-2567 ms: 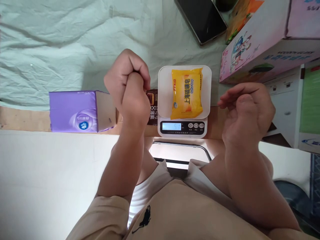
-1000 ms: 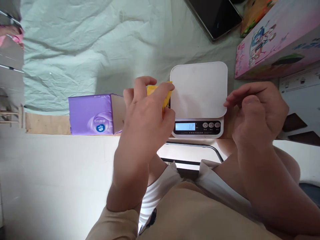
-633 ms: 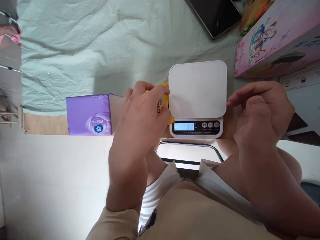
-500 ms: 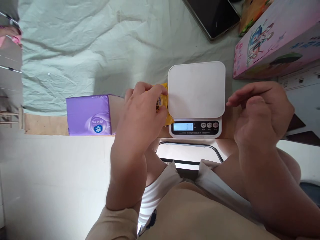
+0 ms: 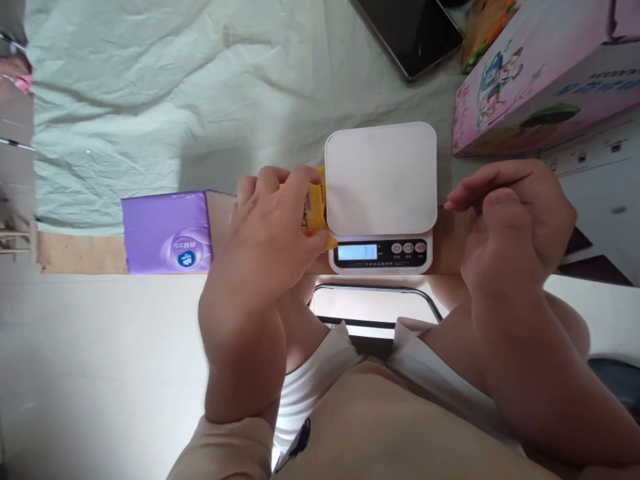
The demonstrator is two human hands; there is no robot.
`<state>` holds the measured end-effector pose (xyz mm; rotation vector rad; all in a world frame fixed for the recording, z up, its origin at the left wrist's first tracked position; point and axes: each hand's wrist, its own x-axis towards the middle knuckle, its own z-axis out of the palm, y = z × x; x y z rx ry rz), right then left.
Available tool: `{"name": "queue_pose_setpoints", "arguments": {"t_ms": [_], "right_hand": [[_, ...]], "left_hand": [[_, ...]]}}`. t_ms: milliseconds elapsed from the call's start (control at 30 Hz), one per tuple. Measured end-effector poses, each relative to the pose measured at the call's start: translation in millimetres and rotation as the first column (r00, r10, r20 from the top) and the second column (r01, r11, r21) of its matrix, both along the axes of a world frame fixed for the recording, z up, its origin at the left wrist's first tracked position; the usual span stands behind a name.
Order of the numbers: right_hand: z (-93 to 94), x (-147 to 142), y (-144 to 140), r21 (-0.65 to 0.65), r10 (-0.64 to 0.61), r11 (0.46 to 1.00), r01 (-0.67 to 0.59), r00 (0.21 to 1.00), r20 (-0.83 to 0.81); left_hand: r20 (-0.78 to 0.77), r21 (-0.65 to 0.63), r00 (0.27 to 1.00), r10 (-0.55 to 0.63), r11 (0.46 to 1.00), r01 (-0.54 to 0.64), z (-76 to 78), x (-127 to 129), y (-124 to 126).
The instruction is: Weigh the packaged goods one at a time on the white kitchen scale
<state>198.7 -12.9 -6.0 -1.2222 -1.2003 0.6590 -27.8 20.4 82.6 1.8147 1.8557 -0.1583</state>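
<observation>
My left hand (image 5: 267, 230) reaches around a small yellow packet (image 5: 314, 210), with the fingers at its far edge and the thumb by its near corner. Part of the packet is hidden under the hand. It lies against the left side of a white kitchen scale (image 5: 381, 179). Nothing rests on the scale's plate, and its lit display (image 5: 357, 251) appears to read 31; a decimal point is too small to tell. To the right of the scale, my right hand (image 5: 517, 220) is loosely curled with its fingers together. No object shows in it, though its palm is hidden.
A purple tissue pack (image 5: 163, 227) lies left of my left hand, on the table's front edge. At the back right are a dark phone (image 5: 415, 37), a pink printed carton (image 5: 520, 80) and an orange-green pack (image 5: 487, 27). Pale green cloth (image 5: 150, 87) covers the table.
The view has shifted slightly, so things appear further left. My left thumb has moved away from the fingers, showing more of the yellow packet. My right hand keeps its pose.
</observation>
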Motion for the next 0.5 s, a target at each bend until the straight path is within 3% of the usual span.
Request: {"name": "queue_pose_setpoints", "arguments": {"t_ms": [300,400,500], "right_hand": [[0.5,-1.0,3.1,-0.002,0.006,1.000,-0.006,0.999,0.044],[-2.7,2.4,5.1,0.017,-0.047,0.999,0.046,0.997,0.064],[-6.8,9.4,4.9,0.021,-0.155,0.988,0.153,0.979,0.133]], "left_hand": [[-0.085,-0.050,0.993,-0.085,0.995,0.081,10.2,7.1,-1.3],[0.049,0.084,0.996,-0.075,0.994,0.071,12.9,16.2,0.0],[0.304,0.260,0.949,-0.091,0.966,0.009,7.2,37.6,2.7]]}}
